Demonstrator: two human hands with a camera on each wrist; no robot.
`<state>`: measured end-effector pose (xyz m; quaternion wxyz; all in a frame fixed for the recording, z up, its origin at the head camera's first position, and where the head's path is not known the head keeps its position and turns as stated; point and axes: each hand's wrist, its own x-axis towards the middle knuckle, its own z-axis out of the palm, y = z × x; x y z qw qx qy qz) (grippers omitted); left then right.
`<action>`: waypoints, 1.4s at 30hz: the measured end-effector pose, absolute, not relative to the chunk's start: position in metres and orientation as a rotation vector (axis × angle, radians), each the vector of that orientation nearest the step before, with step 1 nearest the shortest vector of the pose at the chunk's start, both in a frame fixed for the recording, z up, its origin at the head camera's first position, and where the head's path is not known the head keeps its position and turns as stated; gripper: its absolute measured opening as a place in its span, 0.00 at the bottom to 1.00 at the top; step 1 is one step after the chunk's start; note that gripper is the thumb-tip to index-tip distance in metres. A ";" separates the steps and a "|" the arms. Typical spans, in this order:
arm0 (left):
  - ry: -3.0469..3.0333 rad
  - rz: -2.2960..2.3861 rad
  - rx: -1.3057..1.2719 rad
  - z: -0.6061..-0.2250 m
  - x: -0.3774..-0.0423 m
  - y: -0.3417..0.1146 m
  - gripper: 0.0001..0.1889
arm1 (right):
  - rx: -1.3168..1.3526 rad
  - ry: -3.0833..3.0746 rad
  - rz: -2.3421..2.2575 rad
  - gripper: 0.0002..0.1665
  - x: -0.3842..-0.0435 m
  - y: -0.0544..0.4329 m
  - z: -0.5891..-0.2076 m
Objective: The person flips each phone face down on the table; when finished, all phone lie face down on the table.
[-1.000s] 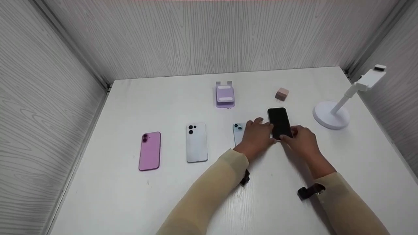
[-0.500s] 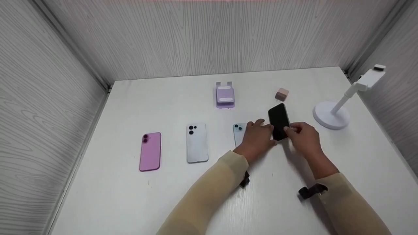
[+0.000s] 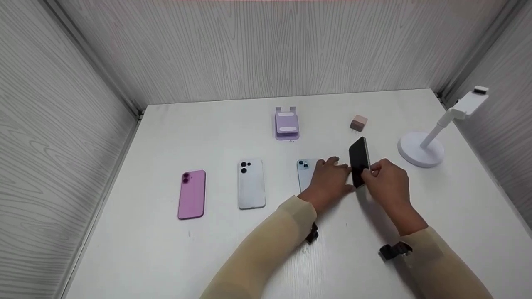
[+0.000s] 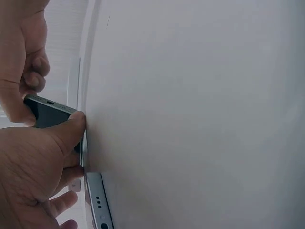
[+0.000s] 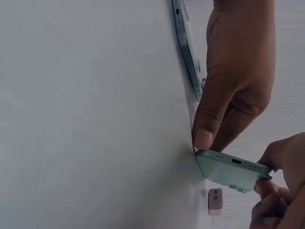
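A smartphone [image 3: 357, 157] stands tilted up on its left long edge, its black screen turned leftward. My right hand [image 3: 388, 182] pinches the raised right edge between thumb and fingers. My left hand [image 3: 330, 180] holds the lower left edge, with its thumb at the bottom corner and fingers along the side. In the right wrist view, the pale green back of the phone [image 5: 228, 172] and its charging port end show. A light blue phone [image 3: 304, 172] lies face down, partly hidden under the left hand.
A white phone [image 3: 251, 185] and a pink phone [image 3: 192, 195] lie face down to the left. Behind them sits a purple phone stand [image 3: 286, 124]. A pink charger plug [image 3: 358, 123] lies beyond the hands. A white stand [image 3: 422, 149] rises at the right.
The phone lay nearly flat, screen up. My right hand has lifted its right edge, so it has tipped up onto its left edge. The left hand has stayed almost in place.
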<state>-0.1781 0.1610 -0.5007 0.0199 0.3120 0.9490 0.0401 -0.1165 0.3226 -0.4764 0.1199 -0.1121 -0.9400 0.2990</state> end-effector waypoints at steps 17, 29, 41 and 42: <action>3.041 0.424 0.736 -0.490 -0.184 0.166 0.23 | -0.293 -2.820 0.786 0.15 -0.080 0.324 -0.468; 2.923 0.861 0.513 -0.462 -0.179 0.184 0.28 | -0.218 -2.824 0.739 0.14 -0.067 0.316 -0.467; 2.878 0.917 0.456 -0.463 -0.181 0.194 0.20 | -0.196 -2.838 0.726 0.14 -0.066 0.314 -0.468; 2.872 0.929 0.451 -0.463 -0.181 0.195 0.20 | -0.191 -2.839 0.725 0.14 -0.066 0.314 -0.468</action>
